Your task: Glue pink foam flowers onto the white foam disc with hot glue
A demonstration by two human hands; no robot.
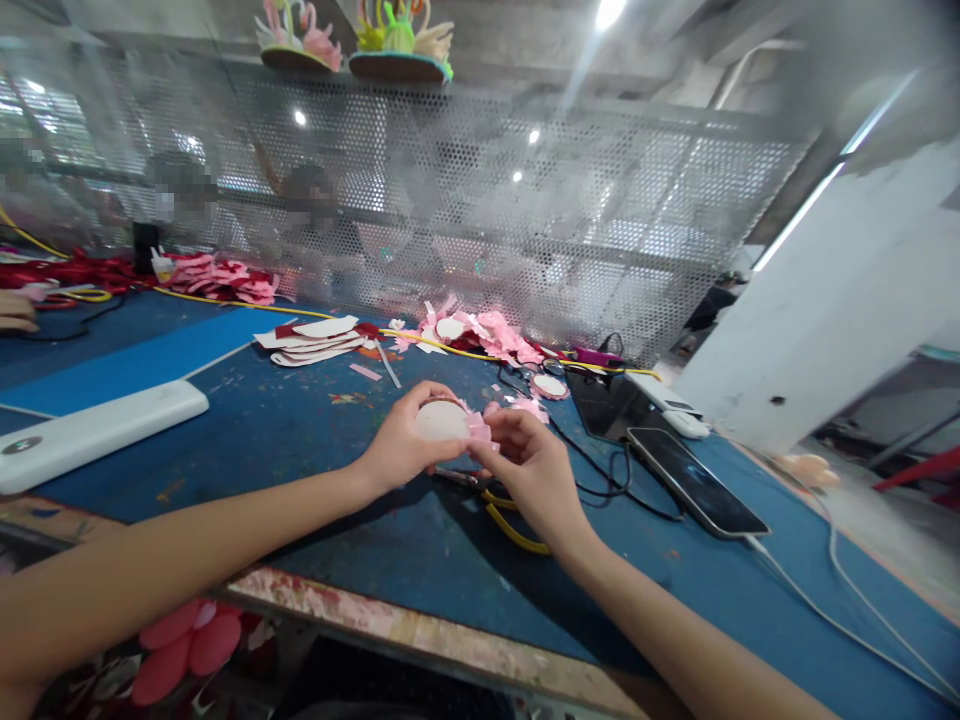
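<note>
My left hand (409, 440) is closed around a small round white disc (441, 421) with a pinkish rim, held a little above the blue table. At the disc's right edge, my right hand (529, 462) pinches a pale pink strip of ribbon or paper (478, 428). Below the hands lie scissors with yellow handles (517, 528), partly covered by my right hand.
Behind the hands are stacked white cut pieces (319, 341) and a pile of pink scraps (491, 333). To the right lie a phone (697, 480) with a white cable, a dark tablet (604, 400) and black cords. A long white device (105, 430) sits left. A perforated metal screen (450, 200) stands behind.
</note>
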